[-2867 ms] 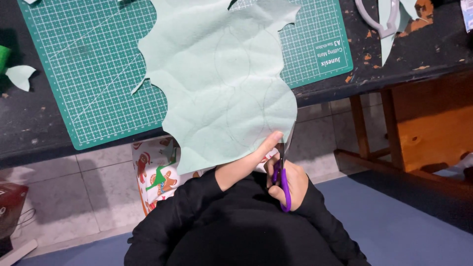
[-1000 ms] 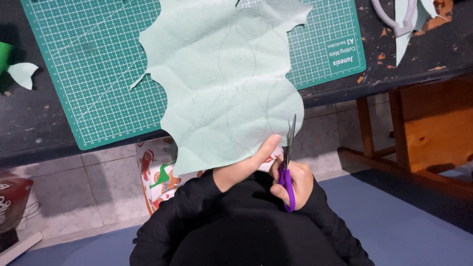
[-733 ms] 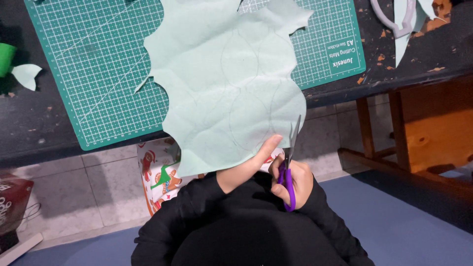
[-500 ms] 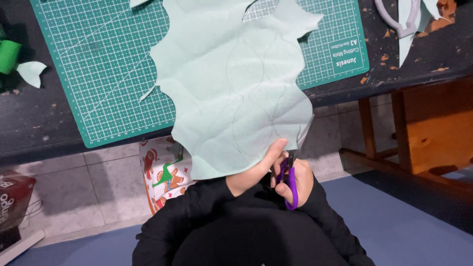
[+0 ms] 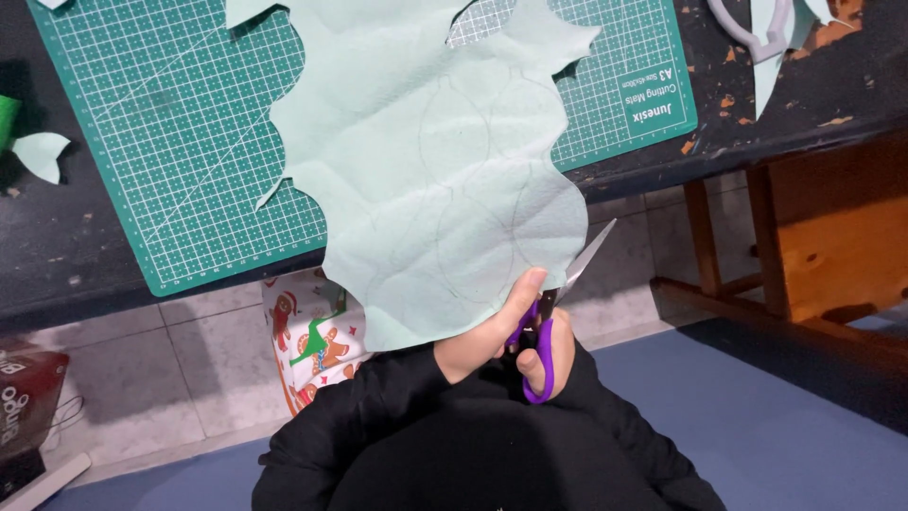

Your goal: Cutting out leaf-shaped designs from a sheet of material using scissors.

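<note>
A large pale green paper sheet [image 5: 426,161] with faint pencilled outlines and a wavy cut edge hangs over the table's front edge. My left hand [image 5: 487,331] pinches its lower right corner, thumb on top. My right hand [image 5: 558,355] grips purple-handled scissors [image 5: 539,345] just right of the left hand. Their blades [image 5: 588,257] point up and to the right, beside the sheet's right edge and slightly parted. Black sleeves cover both forearms.
A green cutting mat [image 5: 170,142] lies on the dark table [image 5: 57,255]. White-handled scissors [image 5: 752,24] and paper scraps [image 5: 38,151] rest at the table's ends. A wooden stool [image 5: 823,246] stands right. A patterned bag [image 5: 307,341] sits on the floor below.
The sheet has shifted up and left on the mat. The scissor blades have tilted from near upright at the paper's edge to a slant up and right, just off it.
</note>
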